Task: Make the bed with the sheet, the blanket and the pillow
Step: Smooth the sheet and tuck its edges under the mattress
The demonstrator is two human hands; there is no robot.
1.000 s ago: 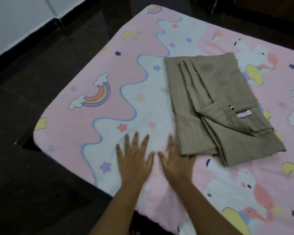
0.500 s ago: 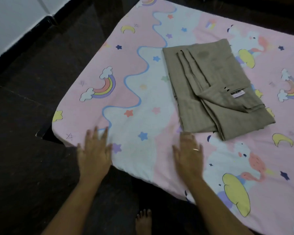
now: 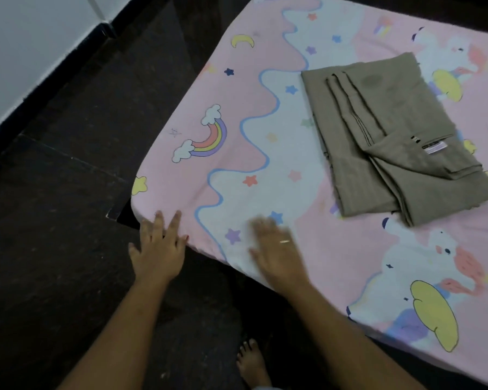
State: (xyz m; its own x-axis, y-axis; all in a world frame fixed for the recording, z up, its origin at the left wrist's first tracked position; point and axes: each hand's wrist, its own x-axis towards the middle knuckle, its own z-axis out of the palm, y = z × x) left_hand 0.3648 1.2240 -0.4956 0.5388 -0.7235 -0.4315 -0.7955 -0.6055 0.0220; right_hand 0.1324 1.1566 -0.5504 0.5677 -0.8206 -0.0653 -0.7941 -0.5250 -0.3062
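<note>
step in hand: smoothing the sheet (image 3: pixel 265 153) at the bed's near edge. left hand (image 3: pixel 158 249) flat, fingers straight, at the corner; right hand (image 3: pixel 276 249) flat on top, blurred. folded blanket (image 3: pixel 392 136) lies mid-bed. pillow unseen. next likely: unfold blanket.

Left hand (image 3: pixel 158 249) and blurred right hand (image 3: pixel 276 256) seemingly press sheet (image 3: pixel 231 170).

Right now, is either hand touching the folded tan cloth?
No: left hand and right hand touch the sheet near its edge, apart from the tan cloth.
</note>
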